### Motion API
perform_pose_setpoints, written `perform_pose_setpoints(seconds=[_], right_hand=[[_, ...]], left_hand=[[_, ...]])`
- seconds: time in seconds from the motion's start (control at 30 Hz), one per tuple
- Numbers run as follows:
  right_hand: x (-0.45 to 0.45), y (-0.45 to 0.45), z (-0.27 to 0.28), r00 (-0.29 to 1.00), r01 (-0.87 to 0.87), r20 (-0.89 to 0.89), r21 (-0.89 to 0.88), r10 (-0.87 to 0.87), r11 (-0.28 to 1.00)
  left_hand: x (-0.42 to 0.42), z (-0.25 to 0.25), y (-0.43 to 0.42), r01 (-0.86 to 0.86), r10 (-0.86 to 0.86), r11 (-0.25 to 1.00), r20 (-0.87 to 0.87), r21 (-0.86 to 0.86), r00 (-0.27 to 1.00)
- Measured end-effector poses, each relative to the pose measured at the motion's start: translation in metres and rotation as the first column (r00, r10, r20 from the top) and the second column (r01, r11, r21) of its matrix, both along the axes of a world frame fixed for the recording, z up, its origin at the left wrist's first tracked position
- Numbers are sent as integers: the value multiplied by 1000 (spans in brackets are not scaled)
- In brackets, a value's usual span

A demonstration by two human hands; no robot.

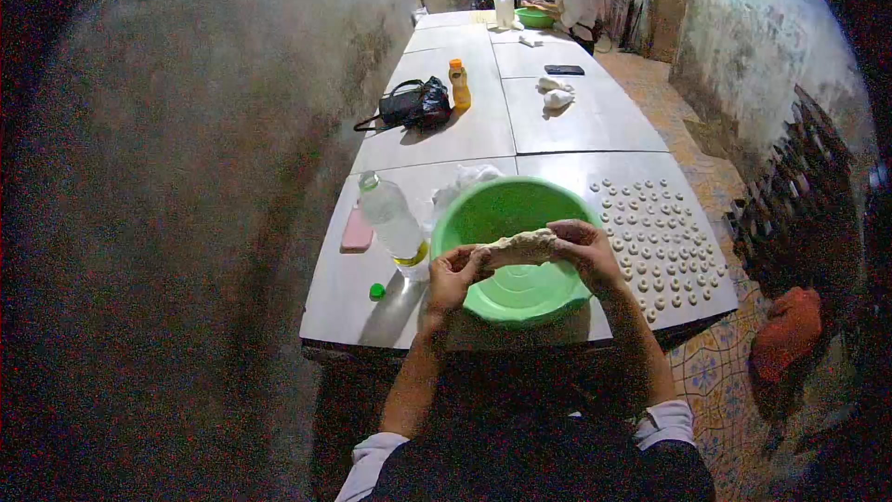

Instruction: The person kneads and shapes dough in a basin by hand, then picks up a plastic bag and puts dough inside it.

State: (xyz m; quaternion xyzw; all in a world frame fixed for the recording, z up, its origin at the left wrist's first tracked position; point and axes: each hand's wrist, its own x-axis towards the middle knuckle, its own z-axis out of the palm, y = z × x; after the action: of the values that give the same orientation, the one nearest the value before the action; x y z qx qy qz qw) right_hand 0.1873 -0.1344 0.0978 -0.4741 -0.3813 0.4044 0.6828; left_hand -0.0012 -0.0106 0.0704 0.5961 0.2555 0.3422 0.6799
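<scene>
A long, rough-edged piece of pale dough [518, 249] is stretched between my two hands above a green basin [506, 309]. My left hand [452, 277] pinches its left end near the basin's left rim. At the other end, my right hand [587, 251] grips the dough with the fingers closed over it. The inside of the basin shows bare green plastic below the dough. To the right of the basin, several rows of small round dough pieces [658, 242] lie on the white table [595, 135].
Left of the basin stand a clear bottle [392, 218], a green cap [376, 291] and a pink phone [357, 231]. Farther back are a black bag [415, 105], an orange-capped bottle [460, 85], white bundles [557, 95] and a dark phone [564, 70]. Another person [581, 5] works at a green basin [535, 19].
</scene>
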Motion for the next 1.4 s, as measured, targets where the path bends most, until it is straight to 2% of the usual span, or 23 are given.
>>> perform_pose_setpoints(seconds=[0.1, 0.17, 0.23, 0.3, 0.37, 0.4, 0.47, 0.53, 0.57, 0.63, 0.67, 0.73, 0.83, 0.9, 0.93, 1.03, 1.07, 1.1, 1.17, 1.2, 1.23, 1.3, 1.4], right_hand=[[-1, 1, 0, 1000, 22, -1, -55, -22, 998], [-12, 5, 4, 999, 44, -12, 49, -43, 998], [-21, 11, -7, 981, 50, 177, 141, -75, 989], [-43, 11, -8, 980, -1, 198, 168, -33, 986], [-54, 9, -9, 966, -117, 249, 181, 70, 976], [-52, 11, -10, 956, -124, 283, 178, 69, 976], [-46, 11, -5, 945, -129, 320, 180, 66, 975], [-39, 5, 10, 915, 47, 397, 79, -75, 996], [-35, 7, 12, 907, 81, 405, 102, -116, 991], [-31, 5, 22, 759, 99, 617, 203, -206, 974], [-35, 9, 20, 759, 99, 617, 203, -206, 974], [-43, 18, 13, 580, -21, 761, 370, -290, 929], [-44, 18, 10, 613, -25, 764, 271, -199, 962], [-43, 22, 0, 599, 12, 780, 219, -183, 976], [-41, 24, -5, 585, 54, 794, 167, -167, 984], [-34, 25, -15, 613, 15, 780, 145, -124, 989], [-33, 28, -23, 663, 6, 732, 205, -157, 979], [-30, 27, -29, 662, 2, 733, 209, -158, 978], [-24, 26, -37, 840, -10, 539, 133, -64, 991], [-19, 28, -40, 889, -57, 458, 165, -25, 985], [-14, 27, -41, 888, -61, 459, 168, -23, 984], [-12, 19, -26, 936, -109, 346, 126, 60, 986], [-12, 10, -12, 954, -89, 294, 101, 55, 991]], left_hand=[[7, -10, -2, -31, 30, 998, 21, 54, 999], [15, -9, -6, -26, 22, 992, 33, 121, 999], [22, -3, -13, 32, -11, 993, 189, -113, 982], [26, -14, -9, 70, -30, 984, 237, -164, 971], [28, -15, -5, 125, -129, 979, 15, 159, 991], [30, -16, -13, 121, -137, 990, 252, 78, 958], [28, -4, -15, 95, -107, 993, 236, 63, 966], [23, -6, -6, 73, -82, 996, 167, 57, 983], [21, -4, -5, 71, -80, 996, 169, 60, 982], [16, 4, -6, 135, -125, 990, 192, -38, 973], [13, 7, -6, 173, -170, 985, 106, -20, 980], [17, -3, -6, 204, -204, 979, 107, 9, 973], [16, -7, -3, 239, -240, 971, 109, 24, 965], [14, -9, 2, 123, -128, 988, 55, 93, 990], [12, -9, 3, 74, -68, 979, -40, 187, 997], [6, -19, 9, 50, -42, 983, -50, 175, 998], [5, -18, 10, 95, -94, 990, -17, 100, 995], [4, -17, 10, 91, -90, 990, -15, 104, 996], [4, -14, 9, 16, -8, 995, -81, 99, 997], [5, -22, 13, 60, -61, 998, 67, 29, 996], [5, -24, 15, 56, -58, 998, 69, 32, 996], [4, -8, 8, 23, -24, 999, 38, 35, 999], [0, -8, 9, 32, -34, 998, 36, 47, 999]])
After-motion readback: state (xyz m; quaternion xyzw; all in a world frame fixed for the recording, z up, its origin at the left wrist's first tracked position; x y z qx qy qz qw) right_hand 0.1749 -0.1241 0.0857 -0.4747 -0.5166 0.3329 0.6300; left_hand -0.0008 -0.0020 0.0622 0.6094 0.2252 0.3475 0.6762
